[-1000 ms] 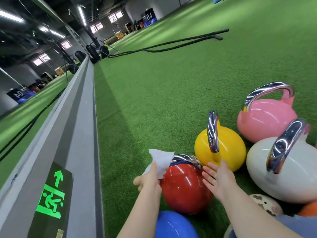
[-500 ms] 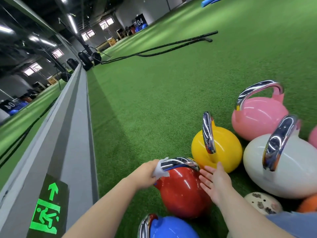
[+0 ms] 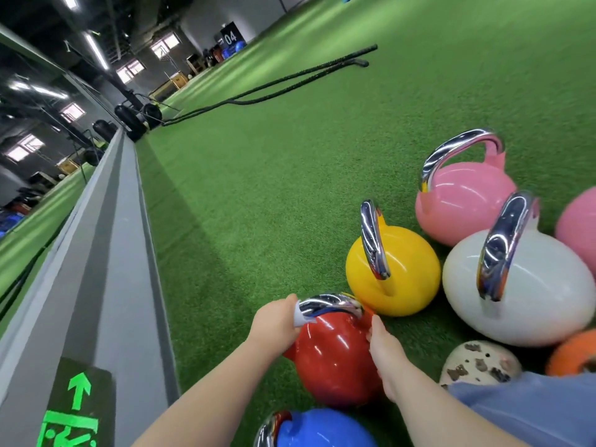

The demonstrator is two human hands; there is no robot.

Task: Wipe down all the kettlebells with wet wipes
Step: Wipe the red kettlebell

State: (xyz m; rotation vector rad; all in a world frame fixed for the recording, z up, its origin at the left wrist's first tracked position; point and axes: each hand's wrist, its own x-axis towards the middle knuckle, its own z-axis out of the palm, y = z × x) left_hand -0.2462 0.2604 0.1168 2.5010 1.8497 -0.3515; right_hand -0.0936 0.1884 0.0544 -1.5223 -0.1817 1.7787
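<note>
A red kettlebell (image 3: pixel 332 356) with a chrome handle stands on the green turf at the bottom centre. My left hand (image 3: pixel 277 321) holds a white wet wipe (image 3: pixel 299 316) wrapped around the left end of that handle. On the bell's right side rests my right hand (image 3: pixel 383 346), fingers against the red body by the handle's base. Around it stand a yellow kettlebell (image 3: pixel 403 272), a white kettlebell (image 3: pixel 529 291), a pink kettlebell (image 3: pixel 464 201) and a blue kettlebell (image 3: pixel 319 430).
A grey ledge (image 3: pixel 106 285) with a green exit sign (image 3: pixel 71 414) runs along the left under a mirror. Black battle ropes (image 3: pixel 274 88) lie across the turf farther off. A speckled ball (image 3: pixel 480 362), an orange one (image 3: pixel 574 353) and a second pink bell (image 3: pixel 577 227) sit at the right.
My left hand brought the wipe down from above the red kettlebell onto the left end of its handle. My right hand closed in against the bell's right side.
</note>
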